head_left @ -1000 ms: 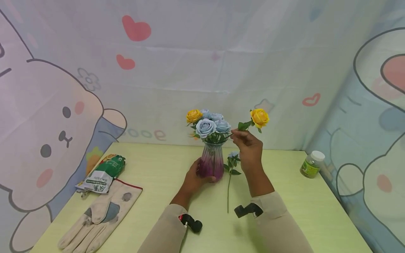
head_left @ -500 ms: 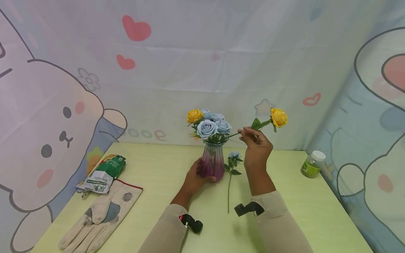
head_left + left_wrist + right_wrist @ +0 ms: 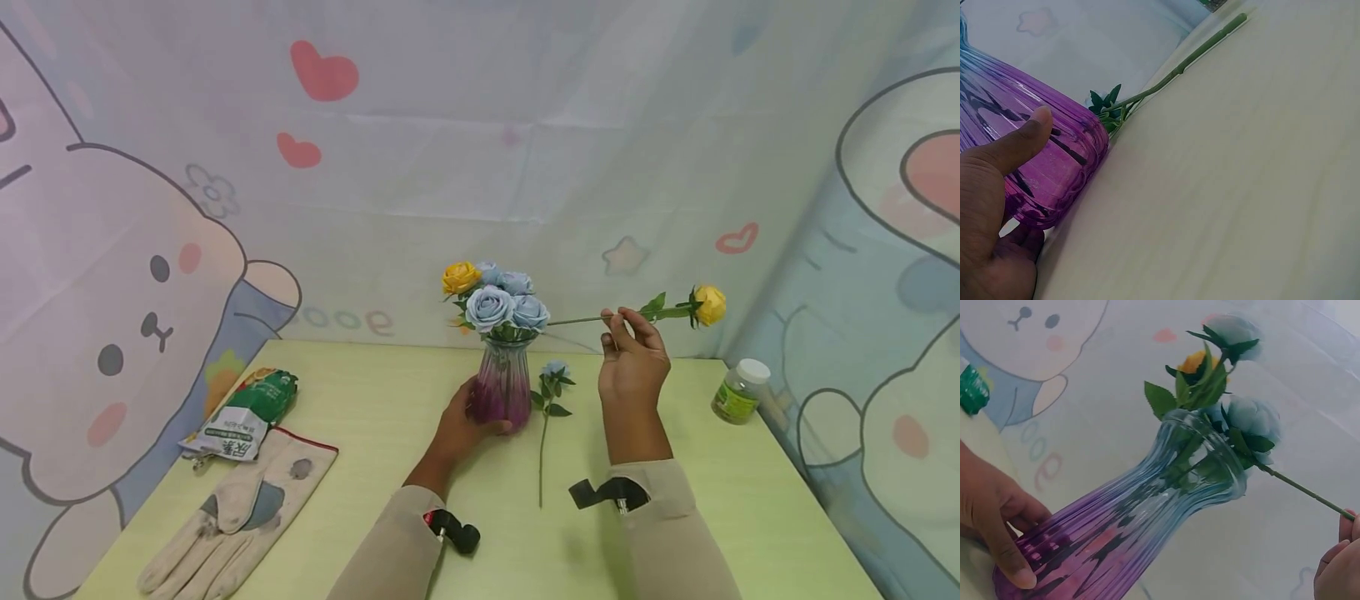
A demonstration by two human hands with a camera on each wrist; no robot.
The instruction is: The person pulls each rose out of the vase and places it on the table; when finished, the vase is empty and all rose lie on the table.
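My left hand [image 3: 456,429] grips the lower, purple part of a ribbed glass vase [image 3: 504,375], which stands upright on the table. Its thumb [image 3: 1034,132] lies across the glass in the left wrist view. Several blue roses [image 3: 490,307] and a yellow rose [image 3: 461,277] fill the vase's mouth. My right hand [image 3: 633,358] pinches the stem of another yellow rose [image 3: 709,306], held almost level with its bloom to the right. That stem [image 3: 1304,487] runs to the blue blooms beside the rim in the right wrist view; its end is hidden there.
A single blue rose [image 3: 556,367] lies on the table [image 3: 675,517] right of the vase. A lidded jar [image 3: 740,392] stands at the right edge. On the left lie a green and white packet [image 3: 251,412] and a pale work glove [image 3: 240,508]. A printed cloth hangs behind.
My right hand has moved right, drawing the yellow rose away from the vase, so more stem shows. The bloom has dipped and the stem is more level. My left hand and the vase stay put.
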